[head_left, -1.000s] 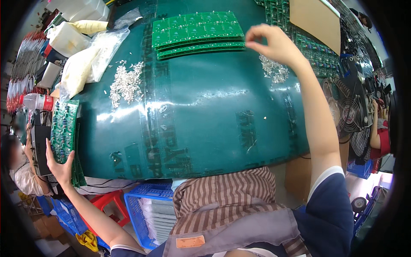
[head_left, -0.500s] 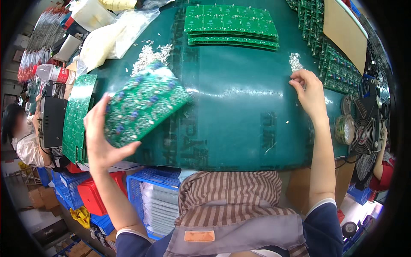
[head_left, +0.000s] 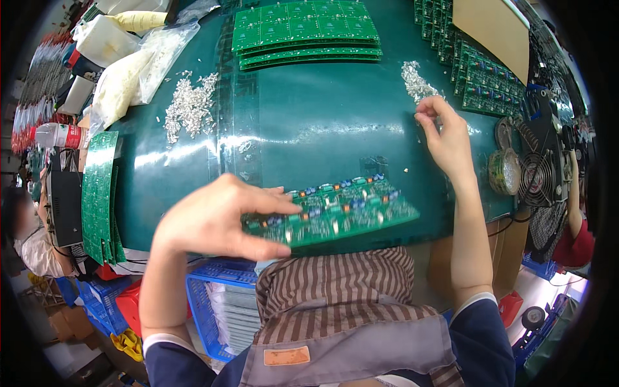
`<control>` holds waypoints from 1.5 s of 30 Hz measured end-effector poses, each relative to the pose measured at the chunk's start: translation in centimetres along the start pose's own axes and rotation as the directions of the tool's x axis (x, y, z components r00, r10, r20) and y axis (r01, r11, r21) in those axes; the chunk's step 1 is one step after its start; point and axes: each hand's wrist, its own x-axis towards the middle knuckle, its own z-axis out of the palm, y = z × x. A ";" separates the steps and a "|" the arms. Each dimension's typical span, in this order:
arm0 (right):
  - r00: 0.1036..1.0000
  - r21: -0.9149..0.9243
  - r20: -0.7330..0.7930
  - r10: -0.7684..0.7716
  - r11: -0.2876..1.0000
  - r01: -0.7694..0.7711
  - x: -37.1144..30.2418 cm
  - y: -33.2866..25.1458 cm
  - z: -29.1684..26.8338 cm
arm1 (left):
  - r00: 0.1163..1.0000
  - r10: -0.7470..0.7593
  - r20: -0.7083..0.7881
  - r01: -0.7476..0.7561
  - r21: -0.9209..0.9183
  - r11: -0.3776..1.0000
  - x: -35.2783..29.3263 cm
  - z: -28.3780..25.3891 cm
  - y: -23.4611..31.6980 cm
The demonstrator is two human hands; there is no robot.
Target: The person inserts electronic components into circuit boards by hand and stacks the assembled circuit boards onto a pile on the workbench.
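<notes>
My left hand (head_left: 222,216) grips the left end of a green circuit board (head_left: 342,209), its thumb along the near edge. Rows of blue, orange and white parts stand on the board, which is held close to the table's front edge. Over at the right, my right hand (head_left: 445,132) has its thumb and forefinger pinched together just below a small pile of white parts (head_left: 416,80). Whatever is between those fingertips is too small to make out. A larger heap of white connector-like pieces (head_left: 191,106) lies on the left of the green table mat (head_left: 309,109).
Stacked bare boards (head_left: 306,29) lie at the back; more boards (head_left: 100,193) lean at the left. Populated boards (head_left: 490,80) stand at the far right, near a fan (head_left: 540,180) and a tape roll (head_left: 504,171). A plastic bag (head_left: 145,74) and a bottle (head_left: 61,135) sit left.
My left hand has brought the circuit board from beside the left heap to the right and nearer me, turning it flatter. My right hand stays pinched by the small pile.
</notes>
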 end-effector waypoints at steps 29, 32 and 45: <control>0.991 0.450 0.097 0.091 0.884 -0.125 -3.4 -6.7 4.0 | 0.318 -0.185 -0.930 0.551 0.022 0.834 1.9 -0.4 -7.9; 0.991 0.404 0.117 0.070 0.908 -0.112 -3.0 -7.0 4.2 | 0.352 -0.158 -0.923 0.559 0.072 0.826 2.1 -0.4 -7.9; 0.991 0.264 0.124 -0.043 0.964 0.009 -2.4 -8.2 6.3 | 0.496 0.146 -0.856 0.599 0.459 0.656 2.5 0.4 -9.0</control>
